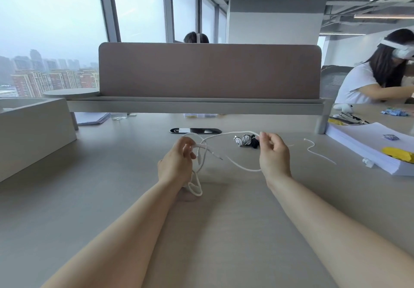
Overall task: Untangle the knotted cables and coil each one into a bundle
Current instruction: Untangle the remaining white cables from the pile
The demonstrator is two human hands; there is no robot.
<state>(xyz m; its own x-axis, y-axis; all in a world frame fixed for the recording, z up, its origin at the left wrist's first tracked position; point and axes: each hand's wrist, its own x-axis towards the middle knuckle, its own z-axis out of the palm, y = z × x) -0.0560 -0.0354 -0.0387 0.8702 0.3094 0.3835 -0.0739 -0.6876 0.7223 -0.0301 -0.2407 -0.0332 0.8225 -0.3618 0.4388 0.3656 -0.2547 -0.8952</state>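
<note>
Desk (112,198) of pale grey takes most of the view, and the person sits at its near edge with both bare forearms stretched forward. I count the clock from this seat, with 12 o'clock pointing away toward the brown partition screen (208,70) that stands across the far side of the desk. At about 2 o'clock another person (363,81) in a white shirt sits at the neighbouring place. Nearer, also at 2 o'clock, a thick stack of white paper (358,144) lies on the desk, with a yellow object (397,153) on top of it.

The left hand (177,164) is raised at about 11 o'clock. Its fingers (187,144) are curled around a bunch of strands of the white cable (239,165), and two loops of it hang down under the wrist. The right hand (274,155) is raised at about 1 o'clock, well apart from the left one. Its thumb and forefinger (262,135) pinch one strand of the same cable, and the other fingers are loosely bent.

Between the hands the cable makes an arc above and a lower sagging curve, with a plug end sticking out near the left hand. A loose cable end (318,153) lies wavy on the desk at 2 o'clock, past the right hand.

Three small coiled bundles (246,140), two striped and one black, lie together on the desk at 12 o'clock, just beyond the right fingertips. Farther at 12 o'clock an oval cable port (195,130) is set in the desk.
</note>
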